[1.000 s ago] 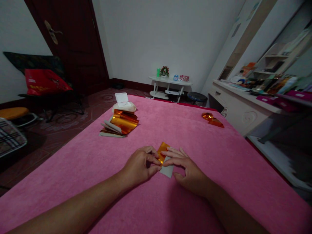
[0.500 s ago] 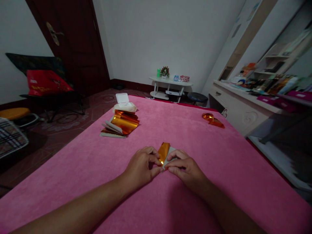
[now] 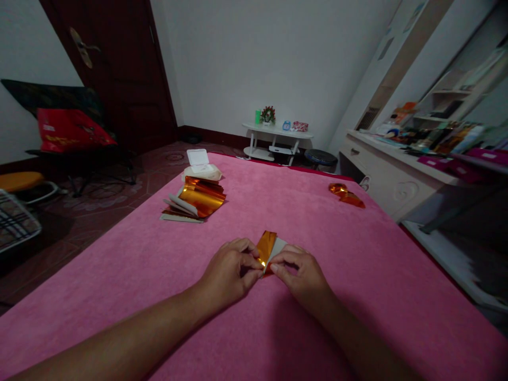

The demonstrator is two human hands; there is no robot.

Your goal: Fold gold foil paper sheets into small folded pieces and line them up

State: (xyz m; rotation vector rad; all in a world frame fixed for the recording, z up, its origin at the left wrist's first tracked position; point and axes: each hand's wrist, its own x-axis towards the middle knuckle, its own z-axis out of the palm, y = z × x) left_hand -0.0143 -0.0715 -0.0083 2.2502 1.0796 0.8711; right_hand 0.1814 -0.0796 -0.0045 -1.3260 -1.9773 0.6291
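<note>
A partly folded sheet of foil paper (image 3: 266,245), shiny gold-orange on one side and grey on the other, lies on the pink tabletop cover (image 3: 222,338). My left hand (image 3: 230,267) pinches its lower left corner between thumb and fingers. From the right, my right hand (image 3: 304,272) pinches a small orange flap at the sheet's lower edge. The two hands' fingertips are close together at the near end of the sheet. Part of the grey side is hidden behind the right fingers.
A stack of gold foil sheets (image 3: 204,197) lies at the back left, before a white open-lidded box (image 3: 201,165). Folded orange foil pieces (image 3: 346,194) sit at the back right. Beyond stand a small white table (image 3: 278,131) and a cluttered dresser (image 3: 397,169).
My right thumb and fingers have shifted slightly at the near edge, where a small orange flap now shows. My left hand keeps its pinch, almost unmoved.
</note>
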